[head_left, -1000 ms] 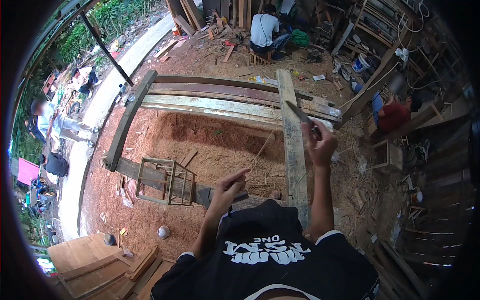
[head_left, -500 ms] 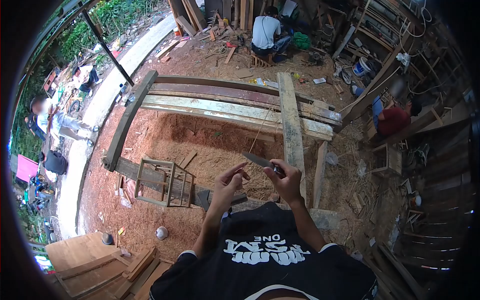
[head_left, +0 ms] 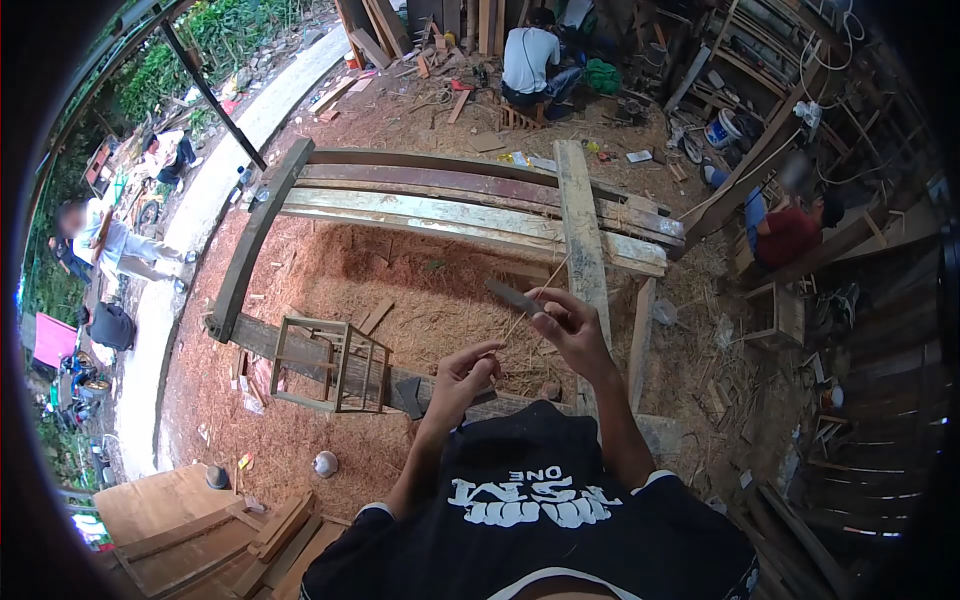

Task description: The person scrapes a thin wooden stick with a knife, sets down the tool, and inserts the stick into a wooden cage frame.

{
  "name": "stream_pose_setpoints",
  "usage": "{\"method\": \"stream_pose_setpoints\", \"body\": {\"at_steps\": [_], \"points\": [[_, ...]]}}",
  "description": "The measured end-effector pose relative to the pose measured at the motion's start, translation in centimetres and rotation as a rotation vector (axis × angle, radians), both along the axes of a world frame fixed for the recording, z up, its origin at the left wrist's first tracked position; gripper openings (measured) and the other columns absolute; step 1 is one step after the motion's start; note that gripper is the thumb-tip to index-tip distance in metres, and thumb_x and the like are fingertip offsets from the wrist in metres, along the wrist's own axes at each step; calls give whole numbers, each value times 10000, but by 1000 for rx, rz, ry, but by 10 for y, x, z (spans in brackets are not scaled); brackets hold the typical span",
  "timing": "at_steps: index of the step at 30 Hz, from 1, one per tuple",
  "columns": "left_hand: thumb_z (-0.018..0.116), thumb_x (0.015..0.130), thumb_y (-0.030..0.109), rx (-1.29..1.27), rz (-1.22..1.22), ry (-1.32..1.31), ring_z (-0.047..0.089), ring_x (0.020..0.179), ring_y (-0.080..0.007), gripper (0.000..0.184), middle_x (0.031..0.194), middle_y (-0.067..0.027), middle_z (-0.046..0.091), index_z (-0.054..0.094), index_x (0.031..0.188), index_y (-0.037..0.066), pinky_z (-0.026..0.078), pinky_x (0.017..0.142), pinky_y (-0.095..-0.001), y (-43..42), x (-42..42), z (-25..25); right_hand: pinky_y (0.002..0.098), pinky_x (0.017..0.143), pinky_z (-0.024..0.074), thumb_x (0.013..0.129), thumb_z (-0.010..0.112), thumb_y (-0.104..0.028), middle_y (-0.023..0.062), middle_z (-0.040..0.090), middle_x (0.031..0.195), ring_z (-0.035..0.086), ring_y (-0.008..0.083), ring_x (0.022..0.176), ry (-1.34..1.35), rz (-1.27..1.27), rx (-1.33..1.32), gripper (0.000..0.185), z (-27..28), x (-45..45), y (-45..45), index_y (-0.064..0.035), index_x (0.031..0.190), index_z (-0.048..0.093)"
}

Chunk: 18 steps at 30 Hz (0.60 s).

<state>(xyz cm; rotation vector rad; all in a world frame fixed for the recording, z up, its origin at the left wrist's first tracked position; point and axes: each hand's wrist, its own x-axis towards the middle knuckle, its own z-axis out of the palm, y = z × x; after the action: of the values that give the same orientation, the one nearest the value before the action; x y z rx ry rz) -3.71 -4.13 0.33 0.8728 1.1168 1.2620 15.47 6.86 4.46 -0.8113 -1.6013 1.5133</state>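
From the head camera: grips a knife [head_left: 512, 297] in the right hand [head_left: 568, 326], with fingers closed on the handle and the blade slanting up to the left. Pinches the near end of a thin strip [head_left: 557, 271] in the half-curled left hand [head_left: 468, 375]. Shows an open wooden frame [head_left: 343, 365] left of the left hand, a wooden box [head_left: 790, 318] well right of the right hand, and a bucket [head_left: 721, 130] beyond, with contents too small to make out.
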Motion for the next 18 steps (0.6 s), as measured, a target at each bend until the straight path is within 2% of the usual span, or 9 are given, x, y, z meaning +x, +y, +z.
{"method": "stream_pose_setpoints", "body": {"at_steps": [3, 6, 7, 9, 12, 15, 18], "points": [[558, 1004, 109, -57, -12, 6, 538, 733, -59, 255, 857, -20, 640, 661, 1198, -21, 435, 654, -223, 1, 1, 9, 212, 532, 311, 934, 742, -238, -89, 476, 701, 385, 5, 620, 22, 39, 13, 382, -5, -3, -2, -48, 1251, 648], [562, 1025, 109, 42, -19, -52, 524, 715, -35, 241, 911, -16, 659, 627, 1224, -10, 421, 615, -194, 11, 3, 16, 210, 525, 277, 923, 747, -330, -93, 444, 701, 356, 8, 615, 4, 113, 18, 440, 5, -8, -11, 1, 1198, 657], [569, 1021, 104, 74, -9, -58, 525, 715, -34, 238, 914, -20, 662, 627, 1217, -17, 429, 622, -195, 14, 2, 16, 206, 529, 289, 931, 739, -324, -85, 465, 697, 375, 7, 617, 98, 130, 18, 416, 7, -12, -14, 2, 1180, 668], [582, 1013, 96, 137, 6, -70, 528, 716, -31, 234, 921, -26, 667, 625, 1204, -31, 444, 634, -195, 20, 2, 12, 205, 528, 297, 924, 748, -315, -80, 485, 696, 387, 9, 612, 28, 126, 27, 421, 7, -13, -17, 2, 1188, 665], [614, 990, 69, 131, 47, -116, 588, 773, -45, 223, 944, -39, 675, 625, 1178, -50, 490, 695, -198, 24, 3, 9, 203, 527, 311, 909, 764, -299, -67, 519, 696, 407, 9, 607, -57, 77, 117, 428, 12, -11, -19, -7, 1205, 664], [634, 972, 45, 88, 112, -23, 640, 857, -72, 202, 958, -38, 682, 627, 1150, -49, 518, 766, -209, 21, 12, 26, 203, 523, 322, 889, 783, -279, -54, 542, 695, 425, 11, 601, -98, 48, 228, 435, 23, -6, -18, -27, 1224, 667], [636, 962, 27, 150, 47, 7, 653, 925, -83, 203, 1009, -45, 690, 631, 1155, -40, 523, 786, -214, 21, 5, 19, 210, 514, 328, 873, 796, -264, -38, 562, 693, 439, 15, 587, -99, 44, 250, 436, 21, -3, -17, -43, 1227, 670]]}}
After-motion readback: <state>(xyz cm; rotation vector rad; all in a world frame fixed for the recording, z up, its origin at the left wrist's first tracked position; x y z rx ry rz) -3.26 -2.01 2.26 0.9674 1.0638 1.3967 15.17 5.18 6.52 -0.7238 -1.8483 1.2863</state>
